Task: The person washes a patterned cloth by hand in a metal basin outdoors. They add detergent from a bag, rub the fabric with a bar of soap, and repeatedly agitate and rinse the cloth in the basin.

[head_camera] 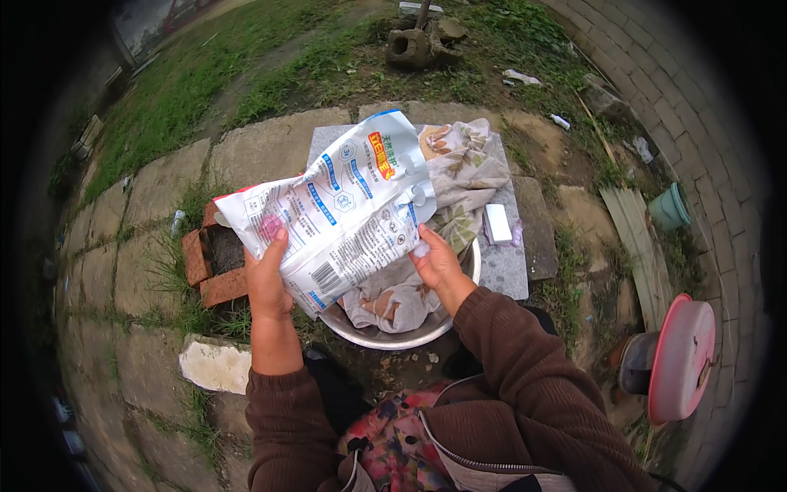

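Both of my hands hold a white plastic detergent bag with blue and red print, tilted over a metal basin. My left hand grips its lower left end, thumb on the printed face. My right hand pinches the bag's right edge beside a small whitish lump. Light patterned cloth lies in the basin, and more of it spreads up over a grey stone slab. On the slab, right of the cloth, is a white block beside something purple and clear. The bag hides part of the basin and slab.
Red bricks frame a small pit at the left, with a pale stone chunk below. At the right are a pink plastic basin, a teal bucket and a board. Concrete blocks stand at the top.
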Available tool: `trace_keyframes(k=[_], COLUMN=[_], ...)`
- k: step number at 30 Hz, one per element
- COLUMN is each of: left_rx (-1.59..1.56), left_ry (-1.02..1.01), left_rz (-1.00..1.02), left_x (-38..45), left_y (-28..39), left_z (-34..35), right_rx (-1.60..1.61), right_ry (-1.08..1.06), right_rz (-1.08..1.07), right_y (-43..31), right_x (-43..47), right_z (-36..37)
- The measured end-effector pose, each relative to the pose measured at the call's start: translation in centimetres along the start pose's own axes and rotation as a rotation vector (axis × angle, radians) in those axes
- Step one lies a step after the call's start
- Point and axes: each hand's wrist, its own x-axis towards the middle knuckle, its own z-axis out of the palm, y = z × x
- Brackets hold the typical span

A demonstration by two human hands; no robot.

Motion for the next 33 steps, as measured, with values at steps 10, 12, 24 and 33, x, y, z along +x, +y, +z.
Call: trace_keyframes(k=[10,12,24,33], left_rx=[-0.026,0.001,0.06,0.07], left_ry=[-0.003,-0.011,-0.011,-0.02], left_rz=[-0.056,-0.042,-0.024,-0.022], left_x=[0.3,0.2,0.2,0.2], left_y=[-0.4,-0.2,0.4,0.6], left_z=[-0.9,-0.7,-0.6,-0.7], right_rx=[-0.025,-0.056,-0.068,-0.13], right_ry=[0.014,0.016,0.052,0.051], right_rz=[0.033,0.043,0.12,0.11], right_y=[-0.5,-0.4,0.6,0.8], right_x=[-0.8,-0.7,-1.0,-1.2], right_z=[0.6,0.3,0.4,0.0])
